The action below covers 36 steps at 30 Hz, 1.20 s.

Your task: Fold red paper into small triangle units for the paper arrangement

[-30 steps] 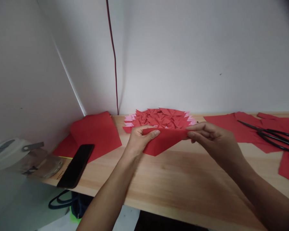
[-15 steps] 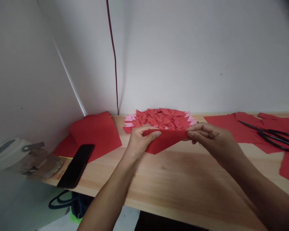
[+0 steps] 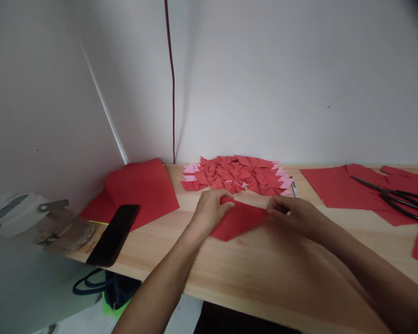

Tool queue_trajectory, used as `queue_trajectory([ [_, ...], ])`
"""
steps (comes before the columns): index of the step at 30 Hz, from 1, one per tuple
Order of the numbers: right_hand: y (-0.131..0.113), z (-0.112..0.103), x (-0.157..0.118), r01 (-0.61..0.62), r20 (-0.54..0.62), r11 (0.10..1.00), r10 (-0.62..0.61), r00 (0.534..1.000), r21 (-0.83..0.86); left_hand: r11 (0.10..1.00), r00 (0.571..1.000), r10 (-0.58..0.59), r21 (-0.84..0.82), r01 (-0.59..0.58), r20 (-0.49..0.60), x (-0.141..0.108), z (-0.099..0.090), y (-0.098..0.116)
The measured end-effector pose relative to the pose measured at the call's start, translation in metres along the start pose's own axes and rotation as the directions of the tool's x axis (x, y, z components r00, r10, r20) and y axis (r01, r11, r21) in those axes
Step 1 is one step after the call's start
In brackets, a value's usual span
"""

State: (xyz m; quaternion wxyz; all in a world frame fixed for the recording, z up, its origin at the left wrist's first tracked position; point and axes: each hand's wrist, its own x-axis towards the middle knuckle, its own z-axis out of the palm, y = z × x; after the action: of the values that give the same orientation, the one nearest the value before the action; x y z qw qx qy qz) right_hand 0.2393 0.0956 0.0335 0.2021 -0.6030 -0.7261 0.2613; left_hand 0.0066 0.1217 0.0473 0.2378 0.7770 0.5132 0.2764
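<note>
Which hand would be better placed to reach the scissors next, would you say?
Probably the right hand: it is nearer the scissors, while the left hand, farther off, holds the red sheet.

two bare forearms come in from below and slant inward toward each other. the left forearm (image 3: 163, 278) rises steeply, leaning right, its wrist nearly straight; the left hand (image 3: 209, 211) lies with its back up and outward, thumb stretched to the right, fingers bent close behind it in a pinch. the right forearm (image 3: 355, 260) reaches in at a flatter slant; the right hand (image 3: 289, 211) points left, fingers curled, tips drawn together, slightly blurred, well apart from the left hand
</note>
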Motion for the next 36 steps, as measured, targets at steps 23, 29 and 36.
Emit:
queue_trajectory([
  [23,0.016,0.014,0.003,-0.031,0.086,0.974,0.051,0.995,-0.224,0.796,0.924,0.210,0.493,-0.352,0.320,-0.066,0.080,0.040],
  [29,0.014,0.014,0.001,-0.037,0.083,0.961,0.061,0.995,-0.274,0.803,0.909,0.213,0.465,-0.372,0.359,-0.067,0.068,0.035],
  [36,0.006,0.010,-0.003,-0.065,0.101,0.943,0.103,0.990,-0.326,0.830,0.892,0.246,0.394,-0.396,0.378,-0.070,0.052,0.018],
])
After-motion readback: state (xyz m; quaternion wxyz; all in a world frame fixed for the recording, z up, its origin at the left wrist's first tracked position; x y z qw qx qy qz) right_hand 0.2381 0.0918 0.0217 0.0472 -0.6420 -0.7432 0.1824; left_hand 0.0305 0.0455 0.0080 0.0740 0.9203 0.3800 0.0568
